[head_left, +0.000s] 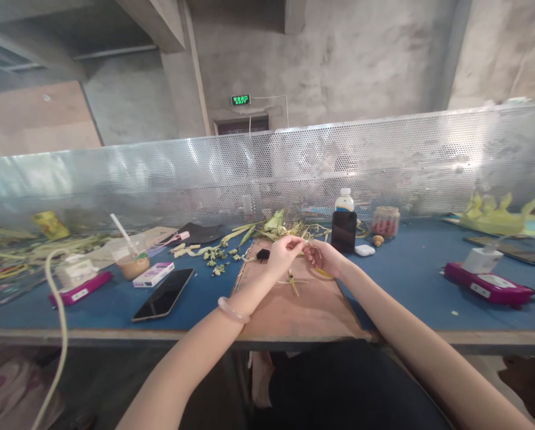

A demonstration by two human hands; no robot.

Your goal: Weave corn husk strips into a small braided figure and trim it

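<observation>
My left hand (286, 253) and my right hand (320, 258) meet over a brown board (301, 313). Both are closed in a pinch on a thin pale plant strip (309, 242), whose fine shape is partly hidden by the fingers. Below them on the board lies a small knotted piece of plant strip (294, 285) with crossing ends. A yellow curved item (325, 273) sits just under my right hand. By my left wrist is a small black object (263, 255) that I cannot name. Green and pale leaf strips (276, 222) are heaped behind the hands.
On the left lie a phone (164, 294), a small box (153, 275), a cup with a straw (132, 263) and a purple power strip (82, 289). To the right are an upright phone (343, 232), a white earphone case (365, 250), a jar (385, 222) and another power strip (486, 283).
</observation>
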